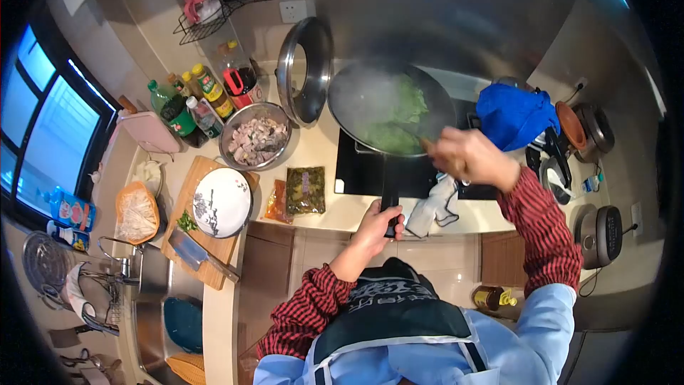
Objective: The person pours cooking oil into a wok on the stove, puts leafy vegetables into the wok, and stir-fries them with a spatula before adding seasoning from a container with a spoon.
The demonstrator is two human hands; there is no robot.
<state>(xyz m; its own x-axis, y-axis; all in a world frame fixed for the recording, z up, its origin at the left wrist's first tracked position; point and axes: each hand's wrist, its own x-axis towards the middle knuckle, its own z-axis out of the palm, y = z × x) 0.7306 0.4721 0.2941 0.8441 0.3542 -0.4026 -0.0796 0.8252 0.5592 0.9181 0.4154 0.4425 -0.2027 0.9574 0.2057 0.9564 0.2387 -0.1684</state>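
Observation:
My left hand (376, 227) is closed around the black handle (391, 182) of a wok (349, 103) on the stove. Steaming green leafy vegetables (407, 103) lie in the wok, mostly on its right side. Above the wok's right rim, my right hand (467, 158) is closed on a spatula (425, 144). Only a short brown piece of its handle shows clearly; steam and greens hide its blade. Below my right hand a white cloth (434, 207) hangs over the counter's front edge.
Left of the wok stand a lid (305, 71), a bowl of raw meat pieces (256, 137), bottles (212, 93) and two food packets (306, 190). A cleaver (196, 251) and a plate (222, 203) rest on a cutting board (239, 248). A blue cloth (516, 115) lies right.

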